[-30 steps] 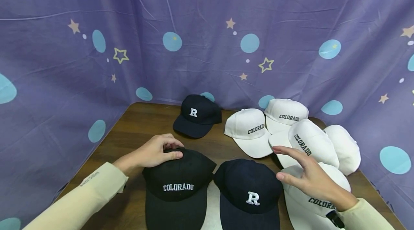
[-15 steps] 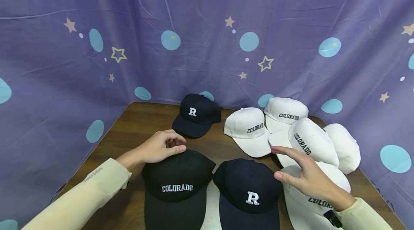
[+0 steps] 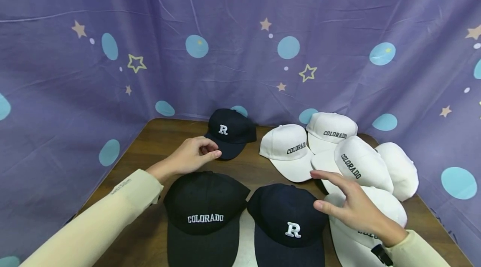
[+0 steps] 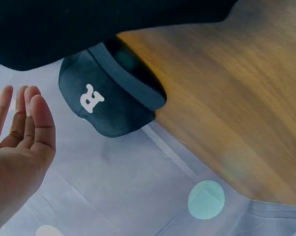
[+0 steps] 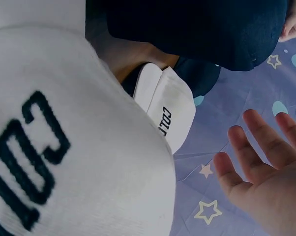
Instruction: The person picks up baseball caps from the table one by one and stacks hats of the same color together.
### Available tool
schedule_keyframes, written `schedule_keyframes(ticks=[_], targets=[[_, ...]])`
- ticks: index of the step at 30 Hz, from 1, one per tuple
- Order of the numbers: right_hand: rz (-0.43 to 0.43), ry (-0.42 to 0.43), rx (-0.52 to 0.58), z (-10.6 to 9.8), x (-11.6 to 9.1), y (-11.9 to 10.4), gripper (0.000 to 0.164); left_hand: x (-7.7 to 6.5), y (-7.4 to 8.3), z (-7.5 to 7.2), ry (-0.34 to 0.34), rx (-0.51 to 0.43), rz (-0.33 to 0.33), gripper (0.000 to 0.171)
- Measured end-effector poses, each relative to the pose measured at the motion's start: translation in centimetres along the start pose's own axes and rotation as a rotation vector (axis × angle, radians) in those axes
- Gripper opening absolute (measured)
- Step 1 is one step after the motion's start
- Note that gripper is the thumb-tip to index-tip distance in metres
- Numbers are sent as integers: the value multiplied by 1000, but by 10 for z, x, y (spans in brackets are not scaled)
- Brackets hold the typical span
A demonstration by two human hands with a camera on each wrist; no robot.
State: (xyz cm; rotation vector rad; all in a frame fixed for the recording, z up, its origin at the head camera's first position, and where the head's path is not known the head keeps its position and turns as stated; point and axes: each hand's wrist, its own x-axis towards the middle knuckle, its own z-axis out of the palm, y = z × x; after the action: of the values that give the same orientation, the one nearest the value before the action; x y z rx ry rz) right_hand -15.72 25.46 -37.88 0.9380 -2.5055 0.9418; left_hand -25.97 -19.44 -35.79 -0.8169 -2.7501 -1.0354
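Observation:
My left hand (image 3: 191,155) hovers past the black COLORADO cap (image 3: 204,202), loosely curved and holding nothing. Its fingertips overlap the brim of the far navy R cap (image 3: 233,127) in the head view; the left wrist view shows a gap between fingers and that cap (image 4: 103,98). The right hand (image 3: 355,208) is held over a white COLORADO cap (image 3: 387,206) at the near right, fingers spread and relaxed, with nothing in its grasp. Beside its thumb sits a near navy R cap (image 3: 287,212). The right hand partly covers the white cap's lettering.
Several more white COLORADO caps crowd the right side, among them one cap (image 3: 289,150) in the middle and one cap (image 3: 332,129) at the back. A wooden table (image 3: 173,133) carries them all. A purple patterned curtain (image 3: 233,79) hangs behind its far edge.
My left hand has left the top of the black COLORADO cap and moved forward and slightly right, toward the far navy R cap. The right hand has barely shifted.

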Motion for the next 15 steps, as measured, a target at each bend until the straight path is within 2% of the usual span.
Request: schedule_keyframes(ticks=[15], targets=[[9, -7, -27, 2, -1, -9, 69, 27, 10, -6, 69, 88, -8, 36]])
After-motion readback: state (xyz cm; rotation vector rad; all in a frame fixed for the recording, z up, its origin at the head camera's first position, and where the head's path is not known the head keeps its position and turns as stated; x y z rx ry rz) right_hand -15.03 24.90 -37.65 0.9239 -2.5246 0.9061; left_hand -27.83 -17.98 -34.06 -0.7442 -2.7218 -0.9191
